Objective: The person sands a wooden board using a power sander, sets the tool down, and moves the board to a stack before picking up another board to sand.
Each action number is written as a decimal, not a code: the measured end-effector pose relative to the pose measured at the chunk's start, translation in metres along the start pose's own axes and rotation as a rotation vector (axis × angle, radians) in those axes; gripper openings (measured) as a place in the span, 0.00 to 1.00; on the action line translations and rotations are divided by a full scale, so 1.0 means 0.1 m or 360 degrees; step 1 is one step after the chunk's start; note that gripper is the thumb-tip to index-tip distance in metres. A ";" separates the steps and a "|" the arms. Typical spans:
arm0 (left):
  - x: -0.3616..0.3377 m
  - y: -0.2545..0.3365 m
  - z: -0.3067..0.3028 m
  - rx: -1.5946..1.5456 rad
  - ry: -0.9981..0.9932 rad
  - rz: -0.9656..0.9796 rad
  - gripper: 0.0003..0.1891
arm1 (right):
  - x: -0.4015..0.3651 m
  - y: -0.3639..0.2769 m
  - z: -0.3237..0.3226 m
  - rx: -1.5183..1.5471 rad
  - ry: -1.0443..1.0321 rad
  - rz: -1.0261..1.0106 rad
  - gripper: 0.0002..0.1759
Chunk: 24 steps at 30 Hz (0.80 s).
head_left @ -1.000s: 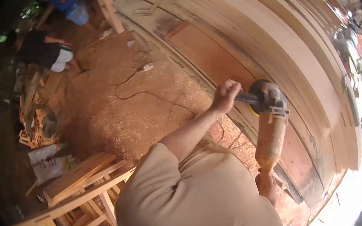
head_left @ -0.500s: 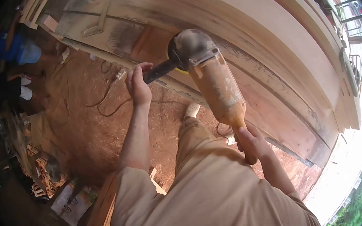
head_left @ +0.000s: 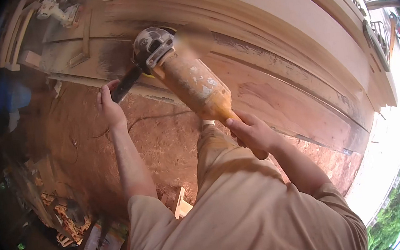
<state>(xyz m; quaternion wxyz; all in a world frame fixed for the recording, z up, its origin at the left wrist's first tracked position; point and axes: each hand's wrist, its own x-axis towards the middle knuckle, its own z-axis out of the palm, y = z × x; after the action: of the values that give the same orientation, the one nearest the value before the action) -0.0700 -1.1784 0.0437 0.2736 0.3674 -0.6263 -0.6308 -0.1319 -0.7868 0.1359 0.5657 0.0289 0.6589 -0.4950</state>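
Note:
A worn orange angle grinder (head_left: 192, 82) spans from my body out over the wooden planks (head_left: 280, 91). Its rear handle is wrapped by the fingers of my right hand (head_left: 254, 132). My left hand (head_left: 110, 105) closes around the end of the black side handle (head_left: 128, 82), which juts out to the left of the tool's head. The scuffed metal gear head (head_left: 152, 44) lies close over the board, and a thin yellow edge shows beneath it. A dusty blur beside the head covers part of the wood.
Long boards are stacked along the far side. Another power tool (head_left: 56, 12) rests at the upper left, near a wooden piece (head_left: 83, 44). A cord (head_left: 152, 117) crosses the reddish ground. At the left edge is a blurred person in blue (head_left: 4, 98). Wood scraps (head_left: 70, 221) lie lower left.
The angle grinder has swung left and farther from my body, its head now lower over the board. Both hands have moved left with it, keeping their holds.

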 end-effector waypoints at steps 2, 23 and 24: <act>0.02 -0.04 -0.10 0.0230 -0.0005 -0.0022 0.23 | -0.05 -0.01 -0.01 -0.0032 0.0003 0.0006 0.32; -1.76 0.40 1.23 0.1042 -0.1231 -0.0196 0.34 | -1.73 1.91 -0.91 0.0451 0.0285 -0.0119 0.28; -1.89 0.42 1.38 0.1008 -0.1298 -0.0160 0.34 | -1.85 2.03 -0.93 0.0428 0.0340 -0.0062 0.28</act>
<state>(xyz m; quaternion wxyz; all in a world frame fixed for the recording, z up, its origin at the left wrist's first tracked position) -0.0758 -0.9474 0.1003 -0.1480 0.1860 -0.8239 -0.5145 -0.0108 -0.5236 0.1413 0.4738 0.1440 0.6435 -0.5837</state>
